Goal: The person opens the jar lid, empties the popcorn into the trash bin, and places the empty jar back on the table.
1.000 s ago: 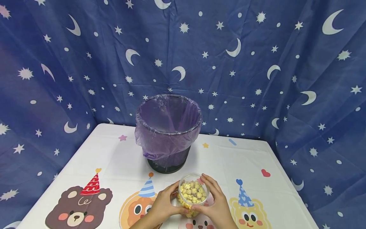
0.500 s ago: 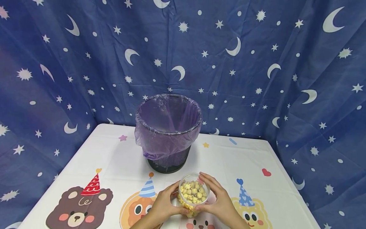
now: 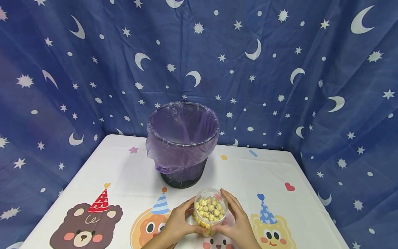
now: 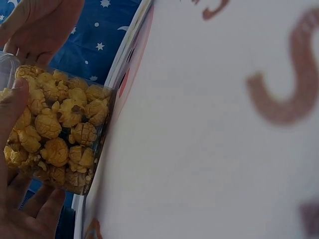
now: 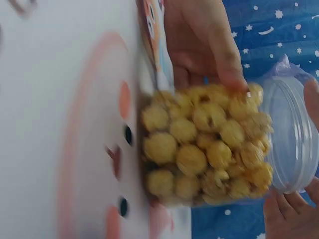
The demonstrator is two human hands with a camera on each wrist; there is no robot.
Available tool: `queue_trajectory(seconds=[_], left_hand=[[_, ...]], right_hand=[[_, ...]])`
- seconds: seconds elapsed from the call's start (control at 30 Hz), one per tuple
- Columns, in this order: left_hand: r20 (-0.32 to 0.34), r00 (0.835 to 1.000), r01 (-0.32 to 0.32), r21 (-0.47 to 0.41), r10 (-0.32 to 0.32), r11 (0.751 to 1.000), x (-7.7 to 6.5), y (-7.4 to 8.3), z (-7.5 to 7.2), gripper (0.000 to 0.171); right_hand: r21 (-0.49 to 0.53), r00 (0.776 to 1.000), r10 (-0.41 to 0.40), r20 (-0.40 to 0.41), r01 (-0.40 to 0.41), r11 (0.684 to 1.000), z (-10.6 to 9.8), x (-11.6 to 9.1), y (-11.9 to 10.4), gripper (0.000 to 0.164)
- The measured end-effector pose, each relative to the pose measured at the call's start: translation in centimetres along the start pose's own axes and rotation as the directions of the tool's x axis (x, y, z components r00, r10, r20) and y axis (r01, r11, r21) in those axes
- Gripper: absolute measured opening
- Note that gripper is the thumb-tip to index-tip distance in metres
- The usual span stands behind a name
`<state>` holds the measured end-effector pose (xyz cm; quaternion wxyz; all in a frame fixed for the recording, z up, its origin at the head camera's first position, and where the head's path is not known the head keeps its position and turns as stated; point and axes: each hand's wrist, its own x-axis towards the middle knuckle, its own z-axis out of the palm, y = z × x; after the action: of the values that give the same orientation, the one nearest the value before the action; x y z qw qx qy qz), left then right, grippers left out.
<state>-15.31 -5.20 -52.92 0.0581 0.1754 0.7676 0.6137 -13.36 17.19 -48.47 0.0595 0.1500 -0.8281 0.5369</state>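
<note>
A clear plastic jar of yellow popcorn [image 3: 209,210] stands upright near the front of the table. My left hand [image 3: 178,223] grips its side, with the thumb [image 5: 232,69] pressed against the clear wall in the right wrist view. Around the jar's top curls my right hand [image 3: 237,221], index finger along the far side of the rim and thumb at the near side. That clear top part [image 5: 289,134] shows ridges in the right wrist view. The popcorn [image 4: 55,124] reaches close below it. Part of the left fingers is hidden behind the jar.
Behind the jar stands a black mesh wastebasket [image 3: 186,174] lined with a purple plastic bag [image 3: 183,155]. The white tablecloth [image 3: 248,173] has printed cartoon animals. A blue curtain [image 3: 236,86] with moons and stars encloses the back and sides.
My right hand has swung slightly outward around the jar's top and then back in. My left hand and the jar stay in place.
</note>
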Motion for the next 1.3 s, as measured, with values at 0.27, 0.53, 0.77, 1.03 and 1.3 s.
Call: queue_trajectory(seconds=[0.27, 0.53, 0.77, 1.03, 1.3], left_hand=[[0.001, 1.0, 0.005, -0.006, -0.005, 1.0, 0.0, -0.1, 0.1, 0.102], [0.003, 1.0, 0.008, -0.01, -0.008, 1.0, 0.1, 0.1, 0.1, 0.101], [0.0, 1.0, -0.009, 0.015, 0.009, 1.0, 0.0, 0.2, -0.1, 0.101], [-0.004, 1.0, -0.002, 0.025, 0.002, 1.0, 0.0, 0.1, -0.1, 0.101], [-0.009, 1.0, 0.016, 0.054, -0.016, 0.998, 0.1, -0.1, 0.0, 0.1]], right_hand=[[0.025, 0.998, 0.009, -0.066, -0.008, 1.0, 0.5, -0.4, 0.1, 0.084], [-0.05, 0.999, -0.022, 0.047, 0.025, 0.998, -1.3, 0.5, 0.2, 0.082], [-0.056, 0.995, -0.022, 0.1, 0.027, 0.998, -2.1, 1.2, 0.1, 0.081], [0.013, 0.998, -0.063, 0.017, 0.063, 0.998, -1.0, 0.1, 0.2, 0.083], [0.031, 0.997, 0.039, -0.06, -0.037, 0.999, 0.0, -0.3, -0.1, 0.075]])
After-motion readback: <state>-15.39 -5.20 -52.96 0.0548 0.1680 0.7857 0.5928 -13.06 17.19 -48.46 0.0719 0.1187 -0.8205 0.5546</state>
